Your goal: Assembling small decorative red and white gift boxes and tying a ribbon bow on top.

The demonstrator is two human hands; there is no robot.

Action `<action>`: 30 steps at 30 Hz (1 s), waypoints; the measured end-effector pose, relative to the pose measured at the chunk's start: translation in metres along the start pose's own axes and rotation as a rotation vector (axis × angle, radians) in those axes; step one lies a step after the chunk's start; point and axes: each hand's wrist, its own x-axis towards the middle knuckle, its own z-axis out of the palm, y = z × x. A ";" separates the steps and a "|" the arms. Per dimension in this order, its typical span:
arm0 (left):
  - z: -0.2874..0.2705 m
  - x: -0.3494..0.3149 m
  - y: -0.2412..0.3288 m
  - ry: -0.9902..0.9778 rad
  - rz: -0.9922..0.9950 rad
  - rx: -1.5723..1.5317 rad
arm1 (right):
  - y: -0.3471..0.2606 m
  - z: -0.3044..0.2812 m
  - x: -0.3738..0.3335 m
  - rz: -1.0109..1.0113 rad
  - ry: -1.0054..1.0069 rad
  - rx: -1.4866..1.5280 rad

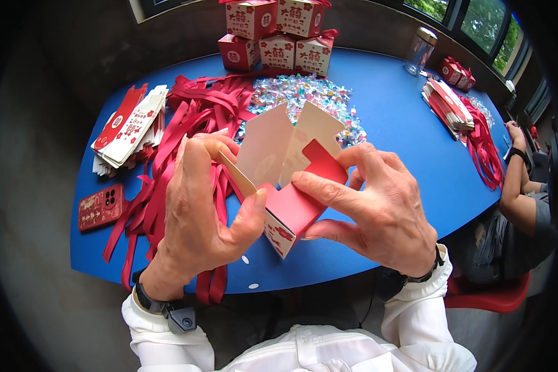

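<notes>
Between my two hands is a partly folded red and white gift box (296, 211), held tilted above the table's near part. Its pale inner flaps stand up and spread on the far side. My left hand (201, 214) grips the left side, with the thumb and fingers pinching a flap there. My right hand (378, 211) holds the red side, its index finger lying across the red panel and its thumb underneath. The fingertips behind the box are partly hidden.
Dark red ribbons (173, 161) trail over the blue table (390, 118). Beyond the box lie shiny wrapped candies (310, 90) and stacked finished boxes (277, 53). Flat box blanks (130, 127) and a red phone (101, 207) are leftward. A glass jar (420, 51) and another person's arm (519, 180) are rightward.
</notes>
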 end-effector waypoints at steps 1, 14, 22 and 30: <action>0.001 0.000 -0.001 0.004 -0.004 -0.010 | -0.001 0.002 -0.002 -0.005 -0.001 0.003; 0.018 0.000 -0.005 0.112 0.209 0.018 | 0.013 0.023 0.000 -0.102 0.051 0.192; 0.020 0.011 -0.007 0.083 0.329 -0.104 | 0.016 0.013 -0.001 -0.110 0.025 0.198; 0.012 0.008 -0.012 -0.004 0.456 -0.062 | 0.012 0.014 -0.003 -0.170 -0.014 0.248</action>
